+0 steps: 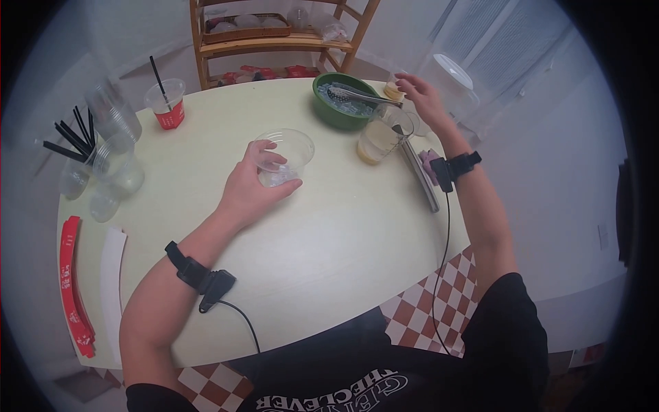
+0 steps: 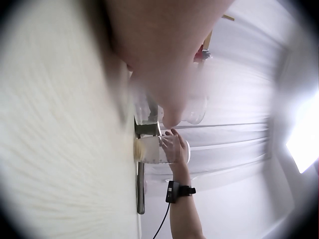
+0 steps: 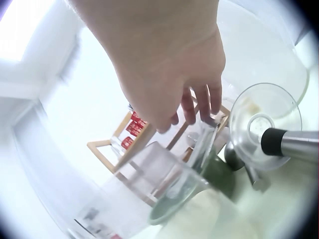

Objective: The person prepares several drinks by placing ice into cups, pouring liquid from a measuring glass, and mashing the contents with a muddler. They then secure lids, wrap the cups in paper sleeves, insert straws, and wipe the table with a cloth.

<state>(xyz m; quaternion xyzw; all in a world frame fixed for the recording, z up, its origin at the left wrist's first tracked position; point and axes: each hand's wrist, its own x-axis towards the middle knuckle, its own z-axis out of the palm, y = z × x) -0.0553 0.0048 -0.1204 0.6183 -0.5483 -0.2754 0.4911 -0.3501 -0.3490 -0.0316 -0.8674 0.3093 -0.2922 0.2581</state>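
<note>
My left hand (image 1: 257, 178) curls its fingers and thumb round a clear plastic cup (image 1: 296, 152) that stands on the table, with clear pieces low inside it. Raised at the far right, my right hand (image 1: 427, 103) holds nothing, and its fingers hang loosely in the right wrist view. Just below and left of it stands a clear pitcher (image 1: 376, 142) of cloudy pale liquid. Behind the pitcher, a green bowl (image 1: 321, 108) contains ice, with a perforated metal utensil (image 1: 343, 95) lying across. A small cup with yellow liquid (image 1: 391, 92) is near the right fingertips.
A metal rod with a black end (image 3: 273, 142) lies right of the pitcher. At the far left are stacked clear cups (image 1: 113, 113), black straws (image 1: 72, 137) and red paper strips (image 1: 71, 281). A red-labelled cup (image 1: 169, 113) with a straw stands at the back; a wooden shelf (image 1: 274, 45) is beyond.
</note>
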